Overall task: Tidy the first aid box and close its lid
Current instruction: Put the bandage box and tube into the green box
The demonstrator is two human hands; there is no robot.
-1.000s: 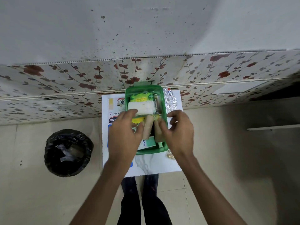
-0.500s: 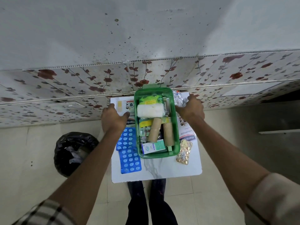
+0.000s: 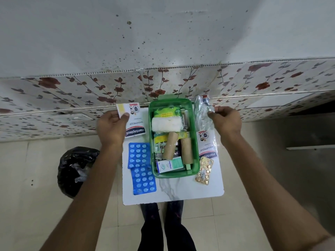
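A green first aid box (image 3: pixel 194 142) stands open on a small white table (image 3: pixel 181 189). Inside lie a white gauze roll (image 3: pixel 166 124), two brown bandage rolls (image 3: pixel 170 145), a yellow-green packet and a small white-green carton (image 3: pixel 169 165). My left hand (image 3: pixel 111 128) holds a white plaster pack (image 3: pixel 133 120), lifted at the box's left. My right hand (image 3: pixel 225 120) pinches a silvery foil strip (image 3: pixel 201 111), raised at the box's right. No lid is visible.
Two blue pill blister sheets (image 3: pixel 141 167) lie left of the box. A second plaster pack (image 3: pixel 207 144) and a gold pill strip (image 3: pixel 204 171) lie on the right. A black-lined bin (image 3: pixel 76 169) stands on the floor at left. A flowered wall panel rises behind.
Both hands left the bandage rolls in the box and moved out to its sides. The left one has picked up the plaster pack, the right one the foil strip.
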